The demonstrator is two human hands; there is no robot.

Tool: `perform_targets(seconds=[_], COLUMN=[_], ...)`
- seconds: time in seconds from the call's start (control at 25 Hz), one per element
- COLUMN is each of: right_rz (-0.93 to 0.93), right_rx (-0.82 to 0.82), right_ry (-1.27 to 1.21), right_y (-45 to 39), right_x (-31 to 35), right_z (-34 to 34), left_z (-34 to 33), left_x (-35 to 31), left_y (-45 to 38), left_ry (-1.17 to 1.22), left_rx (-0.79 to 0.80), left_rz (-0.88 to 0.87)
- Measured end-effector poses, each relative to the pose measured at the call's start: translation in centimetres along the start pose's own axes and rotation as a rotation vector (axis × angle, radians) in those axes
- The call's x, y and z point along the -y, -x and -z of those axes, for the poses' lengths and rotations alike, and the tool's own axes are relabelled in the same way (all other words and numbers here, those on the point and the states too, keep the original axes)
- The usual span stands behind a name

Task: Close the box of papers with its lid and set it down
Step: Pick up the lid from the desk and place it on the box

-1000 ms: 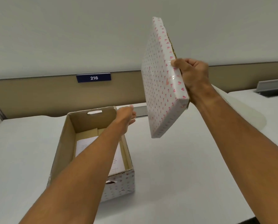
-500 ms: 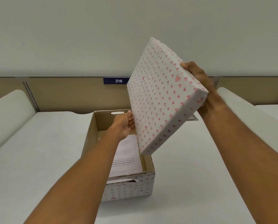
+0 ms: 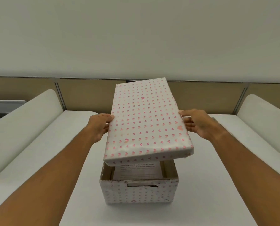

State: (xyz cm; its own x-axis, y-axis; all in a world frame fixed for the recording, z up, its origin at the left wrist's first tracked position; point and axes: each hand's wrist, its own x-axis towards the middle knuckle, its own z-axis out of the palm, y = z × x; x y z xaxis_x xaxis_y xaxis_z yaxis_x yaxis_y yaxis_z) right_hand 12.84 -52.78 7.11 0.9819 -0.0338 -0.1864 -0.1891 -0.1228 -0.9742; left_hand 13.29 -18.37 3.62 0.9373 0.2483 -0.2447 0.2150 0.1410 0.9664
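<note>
Head view: the lid [image 3: 145,121] is gripped at its side edges by the left hand [image 3: 100,126] and right hand [image 3: 196,126], tilted above the open box [image 3: 138,191] of papers [image 3: 137,171] on the table [image 3: 201,176]; levelling, alignment and lowering are judged to be required next.

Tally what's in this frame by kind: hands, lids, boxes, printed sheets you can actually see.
Hands: 2, left hand and right hand
Lid: 1
Box: 1
Printed sheet: 1 visible on top; any beneath are hidden
Total: 5
</note>
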Motion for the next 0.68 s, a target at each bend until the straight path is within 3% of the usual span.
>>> perform_targets(seconds=[0.32, 0.68], right_rz=[-0.17, -0.164], right_rx=[0.017, -0.039], right_ry=[0.208, 0.267], right_y=[-1.2, -1.8], right_x=[-4.8, -6.5], right_z=[-3.3, -4.1], left_z=[1.9, 1.5], left_x=[3.4, 5.6], left_y=[0.0, -0.4], left_ry=[-0.184, -0.27], left_rx=[-0.112, -0.134], left_rz=[0.037, 0.071])
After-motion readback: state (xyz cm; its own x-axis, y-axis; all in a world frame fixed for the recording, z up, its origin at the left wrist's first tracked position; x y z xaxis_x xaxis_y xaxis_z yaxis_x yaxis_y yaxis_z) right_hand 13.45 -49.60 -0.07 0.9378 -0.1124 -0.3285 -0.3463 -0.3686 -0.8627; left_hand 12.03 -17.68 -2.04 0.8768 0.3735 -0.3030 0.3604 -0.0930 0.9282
